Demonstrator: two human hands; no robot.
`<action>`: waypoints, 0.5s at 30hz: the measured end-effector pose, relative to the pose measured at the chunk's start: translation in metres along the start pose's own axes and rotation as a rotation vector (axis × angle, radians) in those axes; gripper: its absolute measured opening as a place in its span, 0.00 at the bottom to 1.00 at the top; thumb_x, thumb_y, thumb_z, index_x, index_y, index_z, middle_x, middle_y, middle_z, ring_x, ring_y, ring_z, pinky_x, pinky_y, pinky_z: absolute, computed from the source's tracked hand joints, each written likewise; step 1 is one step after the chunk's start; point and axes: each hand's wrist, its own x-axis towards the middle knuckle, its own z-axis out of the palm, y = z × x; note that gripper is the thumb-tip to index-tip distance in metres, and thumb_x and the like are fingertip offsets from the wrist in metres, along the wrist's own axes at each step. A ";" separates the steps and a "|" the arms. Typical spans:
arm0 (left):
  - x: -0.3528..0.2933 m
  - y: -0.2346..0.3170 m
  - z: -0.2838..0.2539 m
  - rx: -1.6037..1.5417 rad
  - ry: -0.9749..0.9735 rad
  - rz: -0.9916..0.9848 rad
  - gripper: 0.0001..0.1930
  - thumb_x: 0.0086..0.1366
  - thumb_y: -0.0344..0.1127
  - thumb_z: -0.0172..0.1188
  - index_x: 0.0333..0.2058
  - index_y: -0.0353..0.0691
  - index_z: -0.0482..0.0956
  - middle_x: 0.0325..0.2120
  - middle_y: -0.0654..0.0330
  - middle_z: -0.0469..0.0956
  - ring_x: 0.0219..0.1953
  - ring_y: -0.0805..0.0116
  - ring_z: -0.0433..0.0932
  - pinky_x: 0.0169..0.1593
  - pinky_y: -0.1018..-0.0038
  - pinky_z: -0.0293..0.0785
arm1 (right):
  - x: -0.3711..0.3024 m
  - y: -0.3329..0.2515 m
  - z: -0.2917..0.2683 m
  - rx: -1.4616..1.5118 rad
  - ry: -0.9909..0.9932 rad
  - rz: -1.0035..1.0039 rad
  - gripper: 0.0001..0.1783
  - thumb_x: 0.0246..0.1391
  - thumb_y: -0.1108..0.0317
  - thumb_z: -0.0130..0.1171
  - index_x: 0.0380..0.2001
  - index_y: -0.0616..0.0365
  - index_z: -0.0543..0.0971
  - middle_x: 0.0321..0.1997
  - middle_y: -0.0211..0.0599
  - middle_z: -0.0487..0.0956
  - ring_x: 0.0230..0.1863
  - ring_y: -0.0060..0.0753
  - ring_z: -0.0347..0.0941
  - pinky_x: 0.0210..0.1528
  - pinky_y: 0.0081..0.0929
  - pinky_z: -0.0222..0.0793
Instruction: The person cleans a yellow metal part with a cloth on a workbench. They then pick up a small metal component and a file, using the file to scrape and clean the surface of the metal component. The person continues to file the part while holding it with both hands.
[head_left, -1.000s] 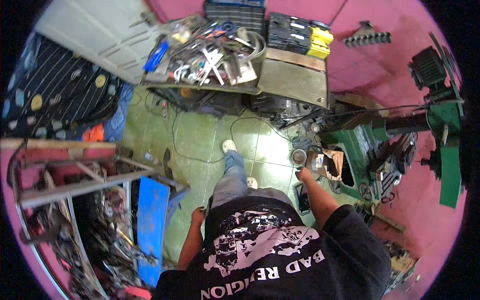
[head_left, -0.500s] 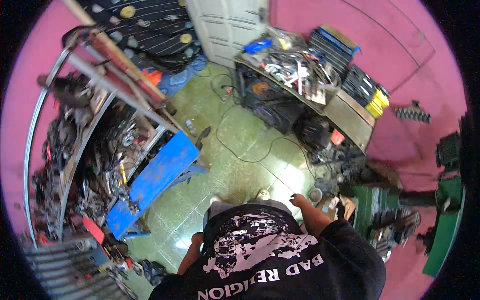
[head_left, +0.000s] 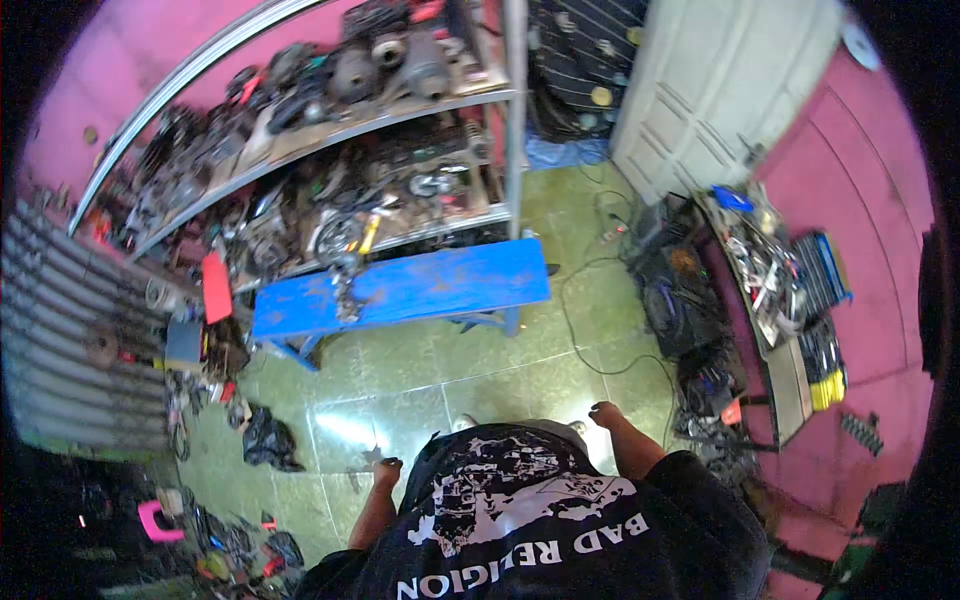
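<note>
My left hand point(head_left: 387, 474) hangs low beside my black printed shirt point(head_left: 520, 500), over the green tiled floor point(head_left: 420, 385). My right hand point(head_left: 604, 414) is held out on the other side, also above the floor. Both look loosely bent, with dark patches at the fingers. They are too small and blurred to show whether anything is in them. Neither touches any furniture. Ahead stands a blue bench point(head_left: 430, 290) with worn paint. A greasy metal part point(head_left: 346, 298) lies on it, left of its middle.
Metal shelves point(head_left: 330, 150) full of used engine parts rise behind the bench. A cluttered worktable point(head_left: 790, 375) stands along the right pink wall, beside a white door point(head_left: 690, 100). A black cable point(head_left: 568, 310) crosses the floor. At left lie a black plastic bag point(head_left: 268, 438) and scattered parts.
My view has swung left, so the shelves and bench now lie ahead and the worktable has shifted right. My left hand has come further into view; my right hand stays out at my side.
</note>
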 end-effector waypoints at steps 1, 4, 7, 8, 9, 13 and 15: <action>-0.002 -0.026 -0.009 -0.048 0.001 -0.011 0.19 0.65 0.52 0.60 0.45 0.47 0.88 0.49 0.48 0.84 0.53 0.49 0.82 0.59 0.58 0.76 | 0.006 -0.029 0.000 0.014 0.027 -0.047 0.27 0.53 0.46 0.62 0.52 0.49 0.85 0.55 0.47 0.83 0.58 0.52 0.78 0.62 0.42 0.74; -0.023 -0.081 -0.023 0.515 -0.226 0.053 0.19 0.70 0.45 0.47 0.44 0.48 0.87 0.50 0.51 0.83 0.54 0.50 0.81 0.55 0.56 0.78 | 0.031 -0.109 -0.003 -0.026 0.078 -0.199 0.26 0.55 0.47 0.61 0.51 0.49 0.85 0.56 0.50 0.82 0.58 0.52 0.78 0.62 0.42 0.74; -0.055 -0.109 -0.027 0.518 -0.177 0.057 0.20 0.71 0.47 0.46 0.48 0.49 0.85 0.52 0.51 0.82 0.55 0.51 0.81 0.56 0.56 0.78 | 0.055 -0.173 0.006 -0.054 0.064 -0.282 0.24 0.56 0.49 0.59 0.50 0.50 0.85 0.58 0.49 0.81 0.59 0.50 0.77 0.63 0.41 0.72; -0.067 -0.120 -0.026 0.525 -0.124 0.091 0.21 0.71 0.48 0.46 0.49 0.49 0.85 0.53 0.51 0.82 0.56 0.51 0.81 0.57 0.57 0.77 | 0.061 -0.190 0.009 -0.034 0.062 -0.298 0.24 0.57 0.49 0.58 0.50 0.51 0.85 0.57 0.47 0.82 0.60 0.49 0.77 0.64 0.40 0.71; -0.072 -0.125 -0.018 0.493 -0.162 0.007 0.21 0.71 0.48 0.45 0.49 0.48 0.85 0.53 0.51 0.82 0.56 0.51 0.81 0.57 0.57 0.77 | 0.069 -0.198 0.014 -0.086 0.039 -0.338 0.24 0.57 0.49 0.58 0.50 0.51 0.85 0.57 0.47 0.82 0.60 0.49 0.77 0.65 0.40 0.71; -0.071 -0.143 -0.006 0.358 -0.194 0.001 0.21 0.71 0.50 0.47 0.48 0.48 0.85 0.52 0.51 0.82 0.54 0.50 0.81 0.58 0.57 0.76 | 0.082 -0.243 0.012 -0.193 0.021 -0.390 0.24 0.57 0.49 0.60 0.50 0.52 0.85 0.55 0.49 0.82 0.57 0.50 0.78 0.61 0.41 0.73; -0.062 -0.149 -0.001 0.396 -0.300 -0.056 0.21 0.71 0.51 0.47 0.47 0.48 0.86 0.51 0.50 0.82 0.54 0.50 0.81 0.57 0.57 0.76 | 0.068 -0.264 0.004 -0.261 0.030 -0.413 0.23 0.55 0.51 0.63 0.49 0.52 0.85 0.52 0.49 0.84 0.53 0.52 0.80 0.57 0.42 0.76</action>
